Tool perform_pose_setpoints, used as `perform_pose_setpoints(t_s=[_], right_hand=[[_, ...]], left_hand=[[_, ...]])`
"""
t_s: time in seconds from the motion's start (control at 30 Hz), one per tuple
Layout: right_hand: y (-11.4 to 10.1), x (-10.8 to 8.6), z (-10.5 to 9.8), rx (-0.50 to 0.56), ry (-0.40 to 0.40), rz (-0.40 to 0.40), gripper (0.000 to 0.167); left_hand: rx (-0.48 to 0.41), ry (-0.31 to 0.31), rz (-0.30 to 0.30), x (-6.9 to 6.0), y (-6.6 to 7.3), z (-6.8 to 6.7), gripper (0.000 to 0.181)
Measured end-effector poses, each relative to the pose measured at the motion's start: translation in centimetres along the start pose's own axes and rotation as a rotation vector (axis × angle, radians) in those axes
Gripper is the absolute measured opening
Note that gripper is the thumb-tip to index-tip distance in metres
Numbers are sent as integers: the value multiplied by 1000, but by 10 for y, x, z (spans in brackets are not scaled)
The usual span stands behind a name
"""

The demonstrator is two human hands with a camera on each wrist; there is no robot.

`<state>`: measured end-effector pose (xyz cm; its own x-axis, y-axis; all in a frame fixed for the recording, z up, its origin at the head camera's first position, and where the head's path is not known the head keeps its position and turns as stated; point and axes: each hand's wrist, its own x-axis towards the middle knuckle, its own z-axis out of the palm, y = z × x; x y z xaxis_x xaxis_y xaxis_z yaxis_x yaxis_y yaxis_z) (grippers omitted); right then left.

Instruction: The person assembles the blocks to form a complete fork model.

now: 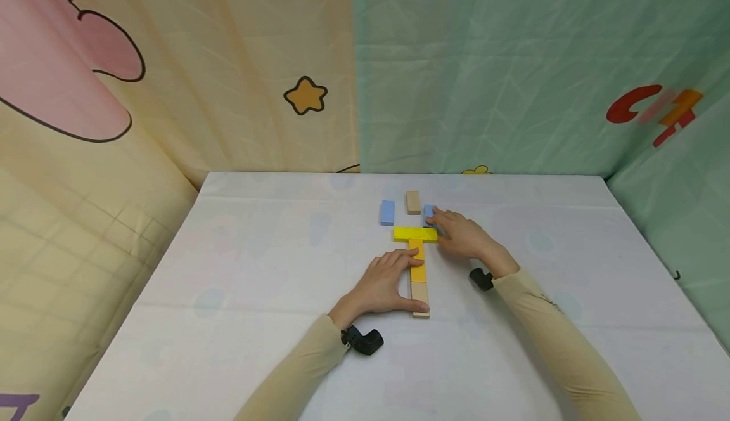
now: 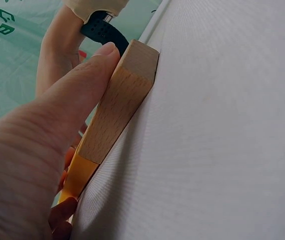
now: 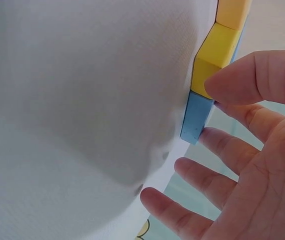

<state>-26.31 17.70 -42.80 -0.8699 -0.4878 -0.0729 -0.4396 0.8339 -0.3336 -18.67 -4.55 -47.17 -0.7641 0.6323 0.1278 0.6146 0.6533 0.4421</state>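
Note:
Flat toy blocks lie on the white tabletop in the head view. A yellow block [image 1: 415, 234] lies crosswise; below it an orange block [image 1: 418, 272] and a plain wooden block [image 1: 419, 291] continue in a line. My left hand [image 1: 384, 284] rests along this line, thumb on the wooden block's near end and fingertips on the orange block. My right hand [image 1: 464, 237] touches the right blue block [image 1: 428, 212] with its fingertips. In the right wrist view, the right thumb [image 3: 255, 80] touches the end of the yellow block [image 3: 207, 75], beside the blue block [image 3: 196, 117].
Another blue block [image 1: 387, 213] stands apart above the yellow block's left end. A second wooden block [image 1: 413, 202] lies between the two blue ones, farther back. Printed curtains [image 1: 485, 78] hang behind the white table [image 1: 256, 250]. Each wrist wears a black camera.

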Motion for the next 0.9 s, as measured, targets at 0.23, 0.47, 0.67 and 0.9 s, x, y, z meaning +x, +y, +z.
perform_pose_setpoints(t_s=[0.23, 0.47, 0.67, 0.9], right_hand=[[-1, 1, -1, -2, 1, -6, 46], [0, 3, -3, -5, 32, -27, 41], [-2, 9, -7, 5, 55, -18, 34], [-7, 22, -9, 50, 154, -39, 32]], left_hand=[[-8, 5, 4, -1, 0, -1, 85], [-10, 3, 2, 0, 0, 0, 85], [-4, 0, 2, 0, -1, 1, 85], [-11, 0, -1, -1, 1, -1, 85]])
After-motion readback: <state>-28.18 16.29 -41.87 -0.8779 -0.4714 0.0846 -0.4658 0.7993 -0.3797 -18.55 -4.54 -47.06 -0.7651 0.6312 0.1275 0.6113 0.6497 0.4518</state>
